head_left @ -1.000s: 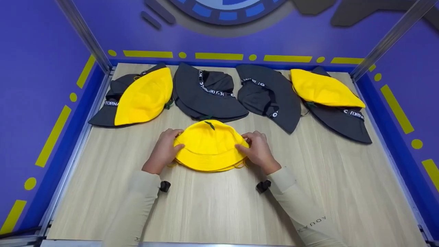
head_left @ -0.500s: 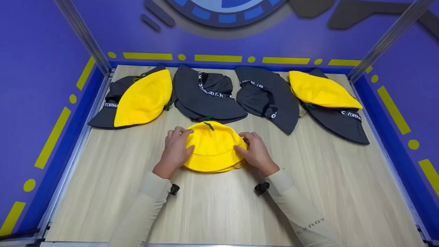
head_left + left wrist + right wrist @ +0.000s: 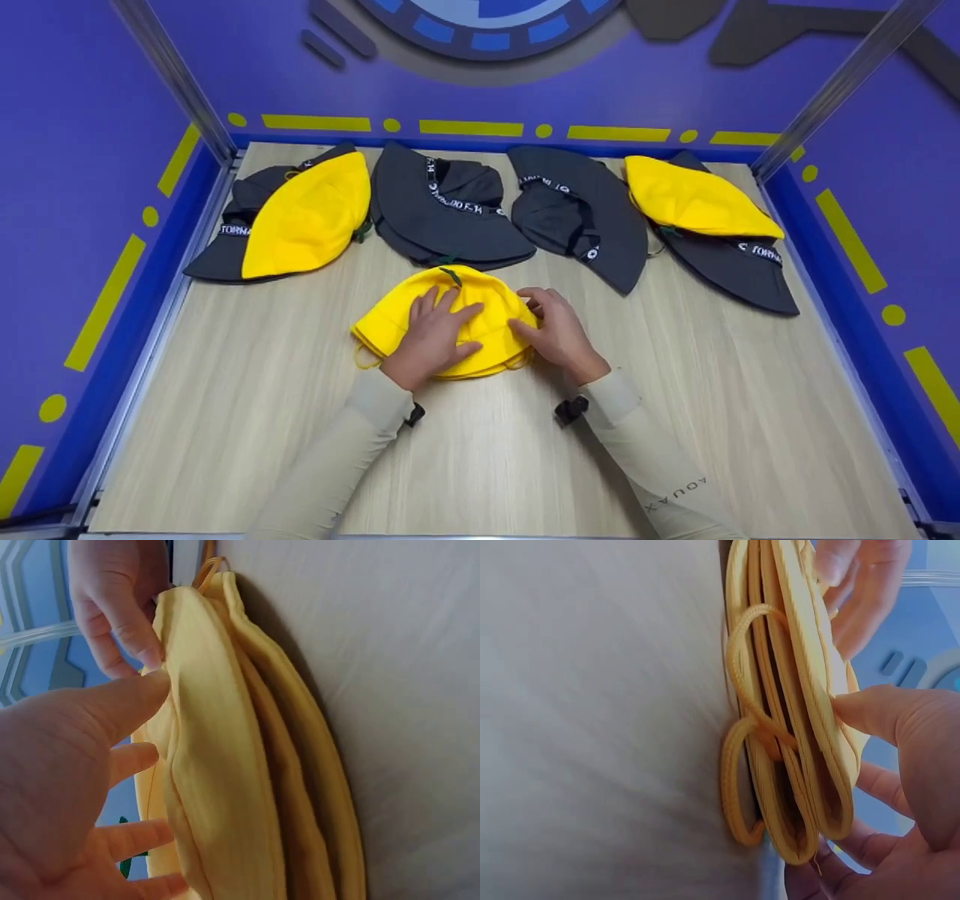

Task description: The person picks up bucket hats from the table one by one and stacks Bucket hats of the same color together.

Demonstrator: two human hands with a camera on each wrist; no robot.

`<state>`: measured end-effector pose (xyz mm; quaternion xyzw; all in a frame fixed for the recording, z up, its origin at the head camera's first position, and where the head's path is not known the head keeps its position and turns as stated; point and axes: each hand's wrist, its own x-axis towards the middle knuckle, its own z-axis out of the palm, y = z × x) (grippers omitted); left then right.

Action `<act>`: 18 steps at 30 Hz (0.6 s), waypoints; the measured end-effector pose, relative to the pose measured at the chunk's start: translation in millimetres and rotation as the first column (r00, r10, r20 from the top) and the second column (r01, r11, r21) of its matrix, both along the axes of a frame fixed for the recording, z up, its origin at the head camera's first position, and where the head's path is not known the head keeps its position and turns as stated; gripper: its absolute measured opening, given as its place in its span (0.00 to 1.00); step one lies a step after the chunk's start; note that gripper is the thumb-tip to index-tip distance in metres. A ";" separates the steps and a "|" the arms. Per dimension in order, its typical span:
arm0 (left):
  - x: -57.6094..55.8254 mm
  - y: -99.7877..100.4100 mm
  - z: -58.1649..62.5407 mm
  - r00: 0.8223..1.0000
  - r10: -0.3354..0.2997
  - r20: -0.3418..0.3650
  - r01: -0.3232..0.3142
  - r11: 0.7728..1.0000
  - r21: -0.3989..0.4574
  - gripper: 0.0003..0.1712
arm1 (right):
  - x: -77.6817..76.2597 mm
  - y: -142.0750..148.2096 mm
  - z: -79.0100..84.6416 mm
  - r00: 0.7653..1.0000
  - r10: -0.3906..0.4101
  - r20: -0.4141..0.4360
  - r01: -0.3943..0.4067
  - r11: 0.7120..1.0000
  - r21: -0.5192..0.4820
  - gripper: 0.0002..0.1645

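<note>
Yellow bucket hats [image 3: 491,346] lie folded flat and stacked in the middle of the table, crown away from the person, with a green leaf-shaped tab [image 3: 451,276] on top. Across the upper hat rests my left hand [image 3: 431,337], its fingers spread over the crown. My right hand [image 3: 559,334] holds the stack's right edge, thumb on top and fingers around the side. Several layered brim edges [image 3: 780,712] show in the right wrist view, with orange cord loops [image 3: 733,664] hanging from them. In the left wrist view, the thumb and fingers [image 3: 139,840] lie along the yellow cloth.
Behind the stack, dark bucket hats [image 3: 465,232] and another dark hat [image 3: 551,217] lie along the back. Yellow hats rest on dark ones at left [image 3: 307,225] and right [image 3: 701,199]. Purple panels [image 3: 465,97] enclose the wooden table [image 3: 480,465] on three sides.
My left hand has let go of the stack's left edge and moved right across the crown, its fingers spreading. My right hand stays at the right edge.
</note>
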<state>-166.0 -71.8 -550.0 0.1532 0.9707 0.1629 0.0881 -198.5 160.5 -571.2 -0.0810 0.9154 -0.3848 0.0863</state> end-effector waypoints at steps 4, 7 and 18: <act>-2.4 3.3 -4.8 1.000 -0.005 0.026 0.005 1.000 -0.013 0.36 | -3.4 4.6 1.1 1.000 0.010 0.009 -0.010 1.000 0.002 0.29; -4.1 4.5 -7.5 1.000 -0.004 0.025 0.004 1.000 -0.001 0.36 | -7.2 9.7 4.0 1.000 0.022 0.010 -0.022 1.000 -0.017 0.28; -1.7 0.6 -15.8 1.000 -0.005 0.018 0.004 0.999 0.041 0.34 | -33.9 47.6 12.5 0.985 0.034 -0.168 -0.039 0.999 -0.029 0.25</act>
